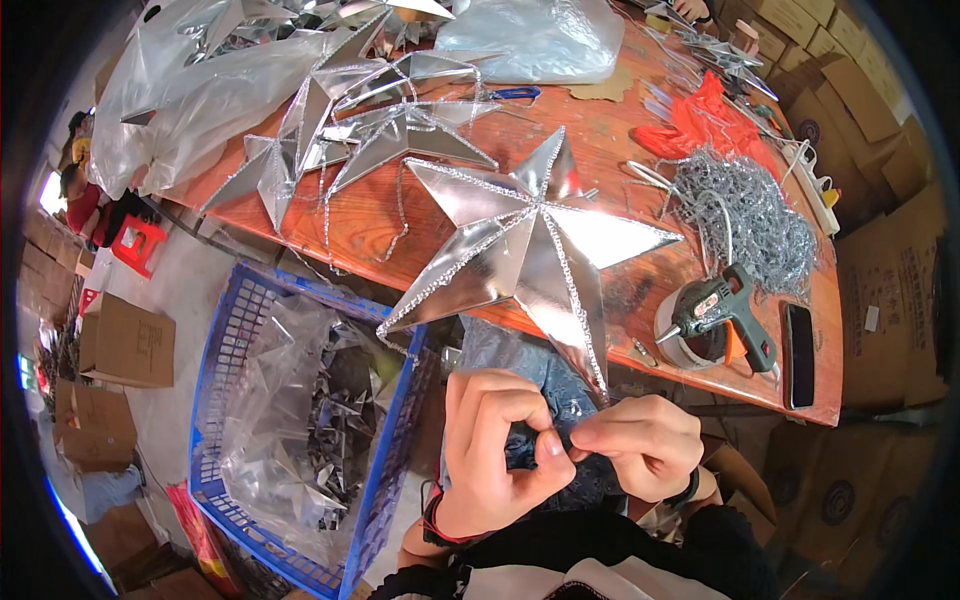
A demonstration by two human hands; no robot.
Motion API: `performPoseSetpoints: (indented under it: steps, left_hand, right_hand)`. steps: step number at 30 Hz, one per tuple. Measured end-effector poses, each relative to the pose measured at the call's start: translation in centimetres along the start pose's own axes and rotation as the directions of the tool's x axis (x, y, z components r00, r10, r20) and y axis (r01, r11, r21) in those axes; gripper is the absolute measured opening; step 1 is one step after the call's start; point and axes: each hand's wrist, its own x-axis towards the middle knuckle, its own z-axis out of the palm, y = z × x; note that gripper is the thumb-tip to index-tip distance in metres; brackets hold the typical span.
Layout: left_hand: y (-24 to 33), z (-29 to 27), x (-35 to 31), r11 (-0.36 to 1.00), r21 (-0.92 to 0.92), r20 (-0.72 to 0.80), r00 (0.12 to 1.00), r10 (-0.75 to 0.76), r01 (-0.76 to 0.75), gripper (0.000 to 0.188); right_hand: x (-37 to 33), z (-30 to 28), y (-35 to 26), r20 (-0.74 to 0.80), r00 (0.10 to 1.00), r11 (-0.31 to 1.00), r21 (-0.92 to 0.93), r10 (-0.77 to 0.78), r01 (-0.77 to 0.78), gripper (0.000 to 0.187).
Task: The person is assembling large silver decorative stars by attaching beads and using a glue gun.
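Observation:
A large silver foil star (480,270) with glittery trim along its ridges lies at the table's front edge, its lowest point hanging over my hands. My left hand (495,450) is curled, thumb and fingers drawn together just below that point. Close beside it, my right hand (645,445) pinches with thumb and forefinger. Whatever the fingers hold, if anything, is too small or hidden to make out. More silver stars (400,135) with loose trim strands lie behind to the left. At the right, a glue gun (725,310) rests on a white round container (672,335).
On the wooden table (620,290) are a tangled silver garland pile (745,215), a red plastic bag (715,120), a phone (798,355) and clear bags (540,40). A blue crate (205,420) with silver pieces stands below left. Cardboard boxes (890,300) line the right; people sit farther off.

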Motion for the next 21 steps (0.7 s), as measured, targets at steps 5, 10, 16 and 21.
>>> performPoseSetpoints:
  steps: [5,10,16,21]
  left_hand:
    - [-0.4,-0.5,-0.5,0.993,-0.121,-0.017,1.000,-0.015,0.013,0.011]
    - [0.0,-0.7,-0.3,0.992,-0.128,0.021,1.000,0.004,-0.002,0.005]
    - [0.8,-0.8,-0.1,0.994,-0.110,0.015,1.000,0.022,-0.020,0.014]
    - [1.1,-1.1,-0.1,0.996,-0.077,0.003,0.999,0.039,-0.039,0.024]
  right_hand:
    - [0.2,-0.6,-0.1,0.085,0.981,0.887,0.420,0.172,-0.192,0.016]
    - [0.0,-0.4,-0.4,0.203,0.942,0.600,0.730,0.268,-0.328,0.019]
    - [0.0,0.1,-0.3,0.242,0.927,0.547,0.753,0.287,-0.366,0.018]
    - [-0.1,0.7,-0.4,0.181,0.940,0.698,0.633,0.289,-0.336,0.013]
